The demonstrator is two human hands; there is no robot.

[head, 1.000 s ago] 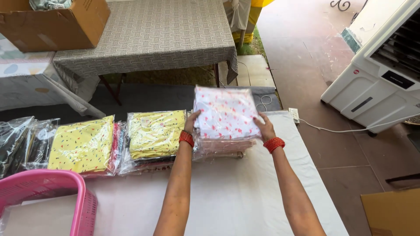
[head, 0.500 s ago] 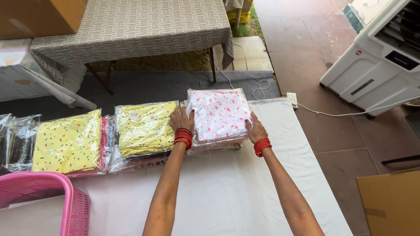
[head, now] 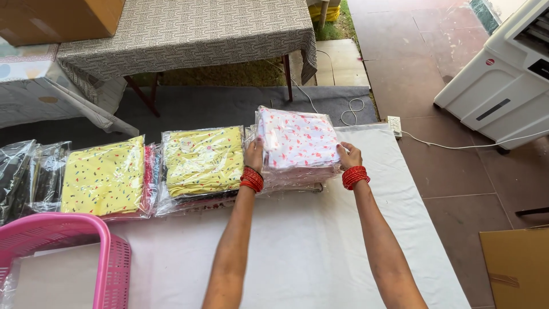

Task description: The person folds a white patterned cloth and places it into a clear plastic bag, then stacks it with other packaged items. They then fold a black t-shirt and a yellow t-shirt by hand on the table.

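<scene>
A stack of clear-bagged white garments with pink print rests at the far right of a white sheet. My left hand presses against its left side and my right hand against its right side, both wrists wearing red bangles. The stack sits on the sheet, gripped between my palms. To its left lies a pile topped by a yellow printed packet, and further left another yellow speckled packet.
A pink plastic basket stands at the lower left. Dark bagged items lie at the far left. A cloth-covered table and cardboard box sit beyond. A white air cooler, a power strip and a cardboard piece occupy the right.
The white and pink stack came down onto the sheet and my hands slid lower along its sides. The view tilted slightly.
</scene>
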